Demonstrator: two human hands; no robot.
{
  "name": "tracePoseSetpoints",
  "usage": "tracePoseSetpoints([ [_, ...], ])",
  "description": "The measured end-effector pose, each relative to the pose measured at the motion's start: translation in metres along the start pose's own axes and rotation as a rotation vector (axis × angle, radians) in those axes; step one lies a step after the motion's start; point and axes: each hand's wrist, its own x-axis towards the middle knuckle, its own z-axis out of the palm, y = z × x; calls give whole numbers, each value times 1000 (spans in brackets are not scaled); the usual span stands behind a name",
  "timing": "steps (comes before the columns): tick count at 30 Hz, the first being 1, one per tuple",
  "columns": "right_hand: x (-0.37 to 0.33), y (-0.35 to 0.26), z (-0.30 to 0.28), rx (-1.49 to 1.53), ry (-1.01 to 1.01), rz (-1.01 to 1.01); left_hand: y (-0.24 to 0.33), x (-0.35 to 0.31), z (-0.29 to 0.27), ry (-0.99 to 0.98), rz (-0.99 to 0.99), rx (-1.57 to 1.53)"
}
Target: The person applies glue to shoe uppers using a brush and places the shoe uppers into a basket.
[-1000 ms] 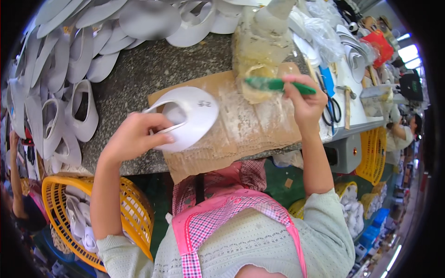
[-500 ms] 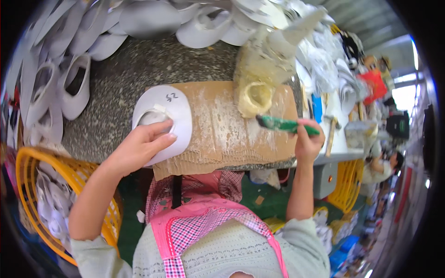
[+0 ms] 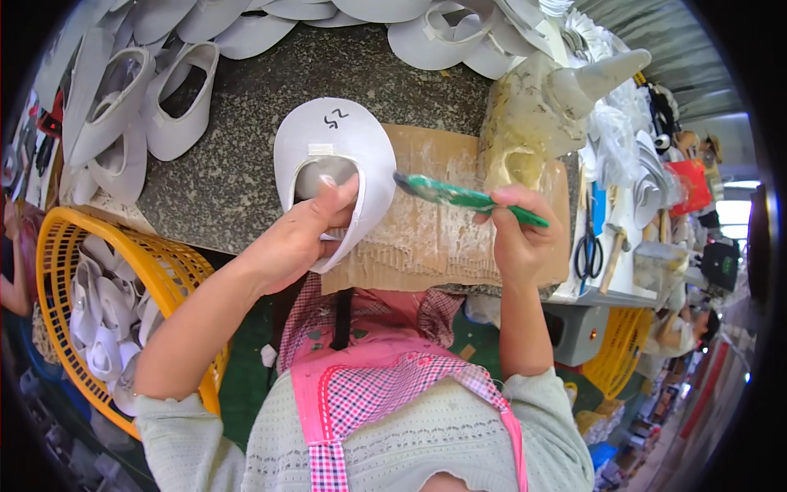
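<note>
White shoe upper [image 3: 376, 164], over the left end of a streaked cardboard sheet [image 3: 443, 238], was gripped at its opening by the left hand [image 3: 299, 235], while the right hand [image 3: 520, 238] clasped a green brush [image 3: 451, 195], tip at the upper's right edge (contact unclear), yellowed container [image 3: 525, 115] farther right.

A dark speckled stone bench [image 3: 234, 139] spans the upper middle of the frame, with a white tabletop [image 3: 636, 281] adjoining at right. Green floor [image 3: 485, 340] shows below. Ribbed grey ceiling [image 3: 697, 41] curves across the upper right, above a bright, daylight-white opening [image 3: 735, 220] at the right edge.
</note>
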Motion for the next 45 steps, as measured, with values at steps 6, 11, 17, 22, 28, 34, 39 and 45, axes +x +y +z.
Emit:
tracePoseSetpoints([
  [6,10,3,21,-233,-105,-221,14,-2,14,63,9,-234],
  [11,-6,-8,16,-108,-410,-317,14,-3,17,82,36,-236],
  [17,25,-8,18,-283,-178,-399,17,5,26,82,101,-369],
  [22,-15,-22,0,-187,-434,-330,15,14,27,192,81,-345],
  [28,7,-8,-84,-728,149,-210,29,38,32,463,242,816],
  [34,1,-22,-112,-491,94,-152,44,37,18,354,8,1018],
  [39,-21,-16,-138,-308,361,-74,69,34,11,279,-78,272],
  [45,-12,-5,-101,-417,61,-100,74,32,5,584,-137,1192],
])
